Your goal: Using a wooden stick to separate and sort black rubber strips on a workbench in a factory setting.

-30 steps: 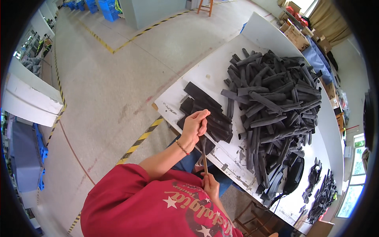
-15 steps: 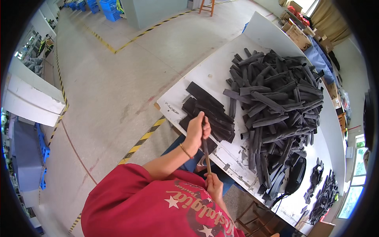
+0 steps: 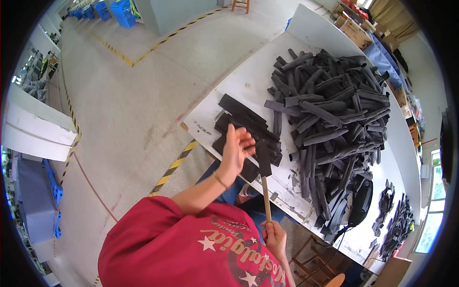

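Observation:
My right hand (image 3: 275,237) is closed around the lower end of a thin wooden stick (image 3: 267,201), which points up and away from me. Over the stick's far end sits a black fabric sleeve (image 3: 263,160). Just left of that sleeve, my left hand (image 3: 237,149) is open, fingers apart and nothing in it. Behind the left hand, a small stack of flat black fabric pieces (image 3: 243,111) lies near the table's left edge. To the right rises a big heap of dark grey fabric tubes (image 3: 330,107).
The white table (image 3: 229,86) has a raised panel (image 3: 313,26) along its far and right sides. A black device with a cable (image 3: 359,203) lies beyond the heap's near end. Smaller black scraps (image 3: 399,227) are at the right. A wooden stool (image 3: 306,256) stands below the table edge.
My left hand has let go of the stick's upper end and opened, exposing the black sleeve there. My right hand has moved slightly right and nearer me with the stick.

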Available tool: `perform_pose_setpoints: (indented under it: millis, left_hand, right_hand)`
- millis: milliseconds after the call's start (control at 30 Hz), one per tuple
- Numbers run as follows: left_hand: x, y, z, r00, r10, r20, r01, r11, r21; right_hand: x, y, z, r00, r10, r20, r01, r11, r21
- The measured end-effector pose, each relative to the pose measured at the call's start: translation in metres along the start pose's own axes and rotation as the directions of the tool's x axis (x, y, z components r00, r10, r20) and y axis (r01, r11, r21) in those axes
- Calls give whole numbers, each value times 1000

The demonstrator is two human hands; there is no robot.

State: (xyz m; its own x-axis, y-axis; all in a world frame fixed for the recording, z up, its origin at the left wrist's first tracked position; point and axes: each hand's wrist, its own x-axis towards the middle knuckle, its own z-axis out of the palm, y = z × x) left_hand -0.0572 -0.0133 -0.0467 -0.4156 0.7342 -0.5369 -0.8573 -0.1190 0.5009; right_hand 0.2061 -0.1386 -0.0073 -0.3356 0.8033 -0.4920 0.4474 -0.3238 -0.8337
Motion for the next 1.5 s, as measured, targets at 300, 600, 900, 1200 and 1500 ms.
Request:
perform_pose_setpoints:
  millis: [300, 600, 900, 1200, 1500]
  left_hand:
    - [13, 26, 6, 934, -166, 316, 166, 986, 28]
    - [20, 17, 28, 973, -19, 230, 47, 992, -117]
    - [6, 19, 14, 992, 78, 103, -87, 993, 82]
    - [-61, -26, 1, 496, -576, 650, -105, 703, 703]
    - [-64, -21, -51, 609, -465, 642, -291, 622, 727]
  right_hand:
    - [-5, 12, -7, 972, 45, 230, 13, 969, -246]
    - [23, -15, -20, 978, -183, -96, 187, 982, 29]
    - [79, -84, 22, 890, -437, -126, 434, 733, 524]
    - [115, -106, -7, 773, -357, -525, 536, 809, 239]
    - [135, -111, -42, 735, -306, -605, 577, 751, 322]
